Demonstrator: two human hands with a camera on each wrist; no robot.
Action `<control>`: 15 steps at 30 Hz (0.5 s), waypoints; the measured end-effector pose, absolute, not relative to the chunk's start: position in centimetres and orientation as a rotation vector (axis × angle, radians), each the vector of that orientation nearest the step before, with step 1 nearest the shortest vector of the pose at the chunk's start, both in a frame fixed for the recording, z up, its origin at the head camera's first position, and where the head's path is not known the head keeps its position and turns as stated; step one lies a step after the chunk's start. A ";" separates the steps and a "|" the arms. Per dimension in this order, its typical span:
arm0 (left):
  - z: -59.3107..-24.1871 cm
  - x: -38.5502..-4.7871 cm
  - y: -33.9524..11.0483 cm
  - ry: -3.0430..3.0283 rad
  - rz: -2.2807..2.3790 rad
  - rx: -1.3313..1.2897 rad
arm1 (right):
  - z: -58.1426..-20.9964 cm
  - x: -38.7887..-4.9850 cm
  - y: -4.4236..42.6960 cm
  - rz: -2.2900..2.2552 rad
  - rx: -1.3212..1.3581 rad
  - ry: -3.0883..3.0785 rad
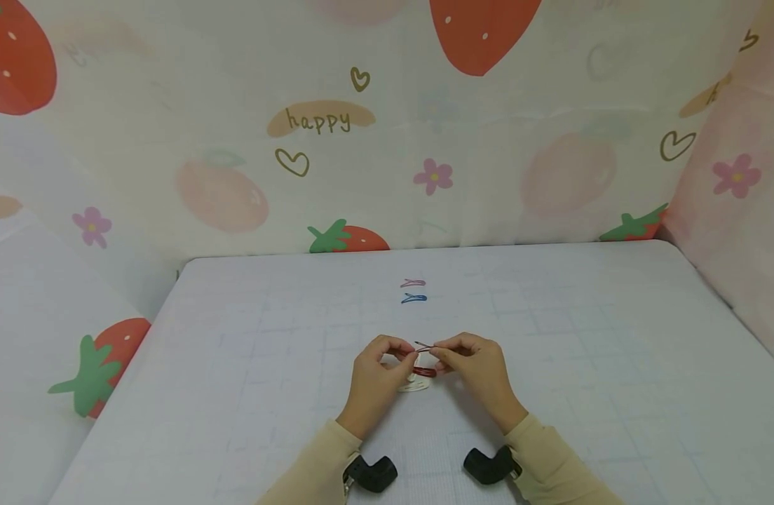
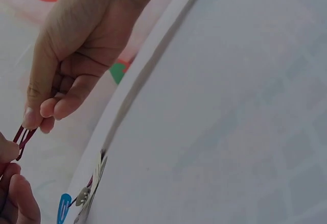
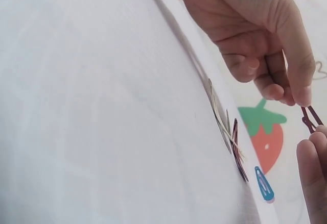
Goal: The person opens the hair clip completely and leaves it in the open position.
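Observation:
Both hands hold one dark red snap hair clip [image 1: 423, 347] just above the table, in the middle of the head view. My left hand [image 1: 382, 375] pinches one end between thumb and fingers. The other end is pinched by my right hand [image 1: 478, 368]. In the right wrist view the clip [image 3: 308, 119] shows its two arms spread apart between the fingertips. Beneath the hands lie more dark red clips [image 1: 427, 372] and pale cream clips [image 1: 415, 386], partly hidden by the fingers.
Farther back on the white table [image 1: 551, 308] lie a blue snap clip [image 1: 414, 298] and, behind it, a pink one [image 1: 413, 283], both with arms spread. A strawberry-print cloth [image 1: 374, 189] stands along the back and sides. Black devices [image 1: 374, 474] are strapped to both wrists.

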State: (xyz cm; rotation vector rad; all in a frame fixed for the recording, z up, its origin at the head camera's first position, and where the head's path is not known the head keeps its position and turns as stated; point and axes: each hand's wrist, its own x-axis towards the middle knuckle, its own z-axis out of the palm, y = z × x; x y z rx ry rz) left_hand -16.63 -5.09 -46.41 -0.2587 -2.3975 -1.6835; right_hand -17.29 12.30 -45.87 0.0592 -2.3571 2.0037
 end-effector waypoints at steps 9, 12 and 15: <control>-46.2 -17.2 -5.4 -2.433 -1.634 -0.281 | -45.7 -17.6 12.5 2.038 0.037 -2.419; -46.1 -17.6 -5.8 -2.444 -1.638 -0.250 | -45.3 -17.7 12.4 2.024 0.056 -2.466; -46.1 -18.0 -6.1 -2.446 -1.655 -0.240 | -45.0 -17.9 12.5 1.996 0.065 -2.486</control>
